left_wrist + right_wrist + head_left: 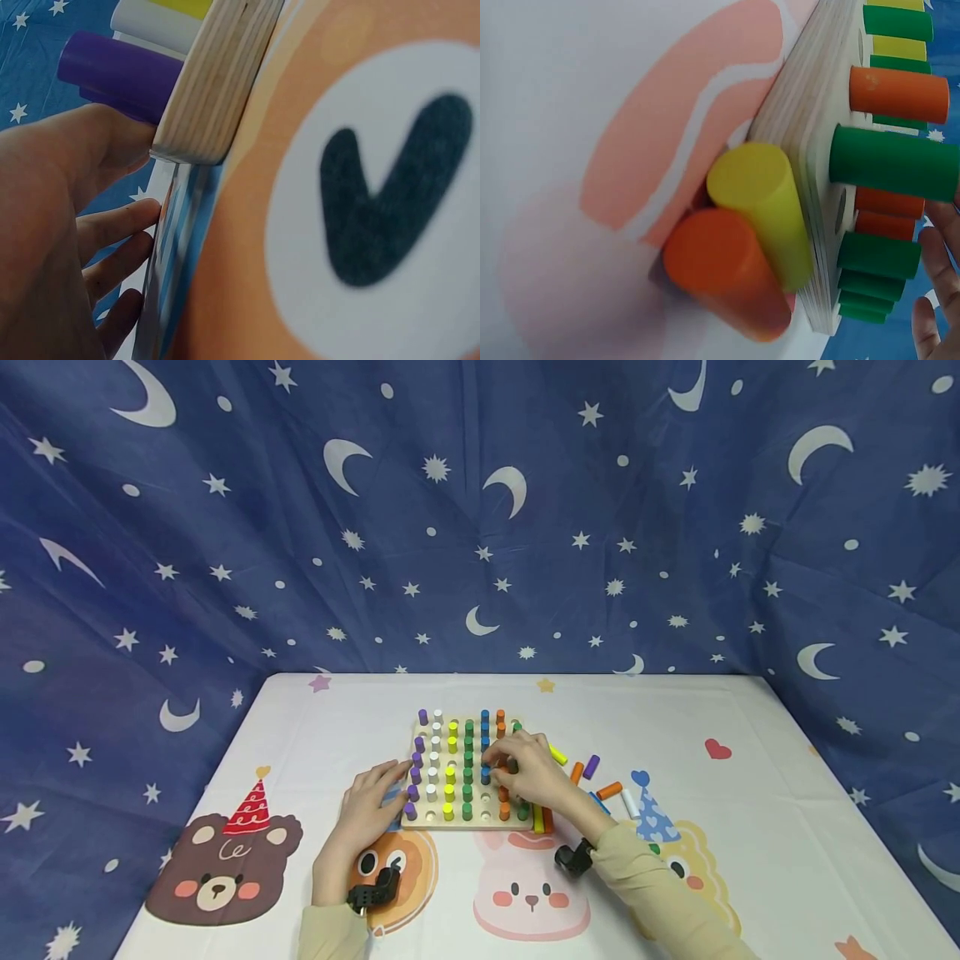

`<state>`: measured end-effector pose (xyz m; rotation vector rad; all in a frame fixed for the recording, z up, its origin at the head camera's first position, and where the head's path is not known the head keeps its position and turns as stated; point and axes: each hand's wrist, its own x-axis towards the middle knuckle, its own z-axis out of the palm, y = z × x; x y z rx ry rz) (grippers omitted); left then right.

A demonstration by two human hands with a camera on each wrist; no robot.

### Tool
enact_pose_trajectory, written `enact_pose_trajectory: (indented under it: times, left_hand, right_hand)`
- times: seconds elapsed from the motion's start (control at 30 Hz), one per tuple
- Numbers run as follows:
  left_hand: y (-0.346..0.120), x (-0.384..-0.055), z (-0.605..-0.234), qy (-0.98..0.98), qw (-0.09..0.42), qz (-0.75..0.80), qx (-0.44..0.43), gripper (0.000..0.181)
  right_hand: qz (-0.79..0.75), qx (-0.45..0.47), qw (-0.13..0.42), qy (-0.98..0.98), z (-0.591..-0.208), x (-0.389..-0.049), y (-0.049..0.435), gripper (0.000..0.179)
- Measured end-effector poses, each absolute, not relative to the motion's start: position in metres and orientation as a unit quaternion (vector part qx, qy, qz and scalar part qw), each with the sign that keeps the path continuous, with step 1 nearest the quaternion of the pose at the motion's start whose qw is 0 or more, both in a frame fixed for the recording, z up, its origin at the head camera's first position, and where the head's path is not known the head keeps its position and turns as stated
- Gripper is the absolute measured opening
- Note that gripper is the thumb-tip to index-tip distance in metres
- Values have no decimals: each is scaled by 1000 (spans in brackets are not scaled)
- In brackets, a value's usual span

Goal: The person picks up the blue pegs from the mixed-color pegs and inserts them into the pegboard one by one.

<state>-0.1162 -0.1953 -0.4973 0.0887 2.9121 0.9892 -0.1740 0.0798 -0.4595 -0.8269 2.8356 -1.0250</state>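
Note:
A wooden pegboard (465,826) stands on the table with columns of purple, white, yellow, green, blue and orange pegs, and more green along the right. My left hand (367,810) rests at its left edge, fingers extended; in the left wrist view the thumb touches the board's corner under a purple peg (120,75). Over the blue column, my right hand (534,768) bends its thumb and index finger around a blue peg (485,777), pinching it at its hole. Two holes in front of that peg are bare. The right wrist view hides the pinch behind green and orange pegs.
Loose pegs lie right of the board: yellow (558,755), purple (592,767), orange (610,791), white (629,804) and blue (599,802). A yellow peg (761,202) and an orange peg (727,270) lie against the board's right side. A starry blue curtain (480,527) hangs behind.

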Motion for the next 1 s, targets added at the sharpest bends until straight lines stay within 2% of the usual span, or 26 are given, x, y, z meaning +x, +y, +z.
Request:
enact_pose_trajectory:
  times: [0.27,0.7,1.0]
  left_hand:
    - [-194,-117,-498,948,32,314,27,51]
    - [-196,-116,-499,948,28,316,30,51]
    - [-196,-117,-499,947,41,316,29,51]
  right_hand:
    - [-319,-277,-9,907,-451,-174,92,15]
    - [-313,-265,-7,912,-440,-172,121,15]
    - [-292,-264,-43,918,-442,-167,144,14]
